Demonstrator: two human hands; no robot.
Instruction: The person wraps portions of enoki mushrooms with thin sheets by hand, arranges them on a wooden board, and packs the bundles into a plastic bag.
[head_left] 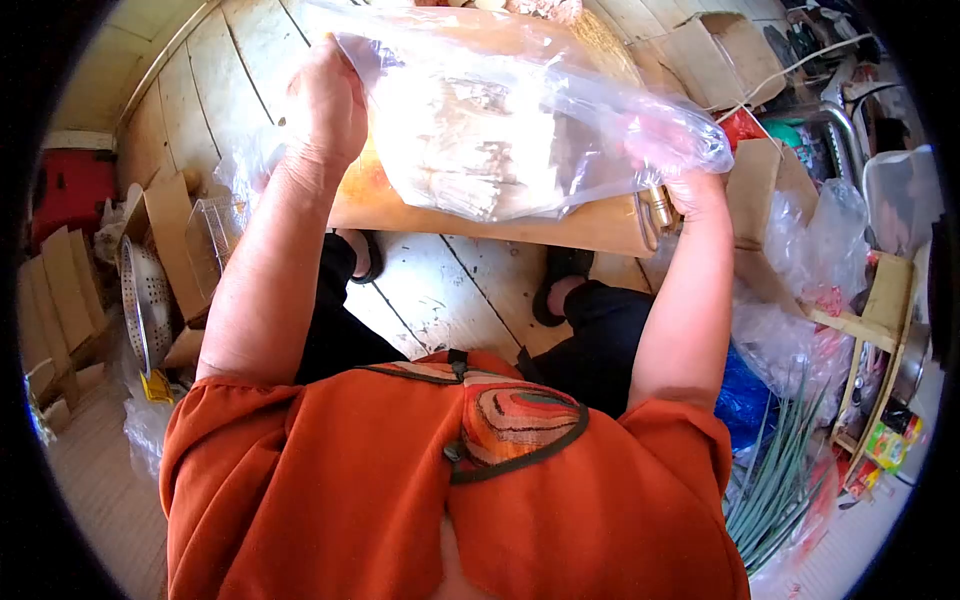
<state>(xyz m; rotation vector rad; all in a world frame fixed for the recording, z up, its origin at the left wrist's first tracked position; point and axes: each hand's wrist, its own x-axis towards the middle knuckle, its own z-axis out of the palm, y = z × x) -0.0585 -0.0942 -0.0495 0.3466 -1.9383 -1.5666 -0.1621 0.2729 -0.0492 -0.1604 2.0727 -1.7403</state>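
Observation:
A clear plastic bag (600, 110) is stretched between my two hands above a wooden board (590, 228). Pale, strip-like pieces (480, 165) lie in a heap in or beneath the plastic; glare hides which, and their kind. My left hand (328, 108) is closed on the bag's upper left edge, thumb upward. At the other end, my right hand (685, 160) grips the bag, its fingers blurred behind the shiny film. Close to that hand, a brass-coloured cylindrical piece (660, 206) and a dark metal loop sit at the board's right edge.
Cardboard boxes (715, 60) stand at the back right. A metal colander (146, 305) and more cardboard (178, 245) are on the left. To the right are crumpled plastic bags (800, 340), green onion-like stalks (775, 480) and a wooden frame (875, 330). My feet are below the board.

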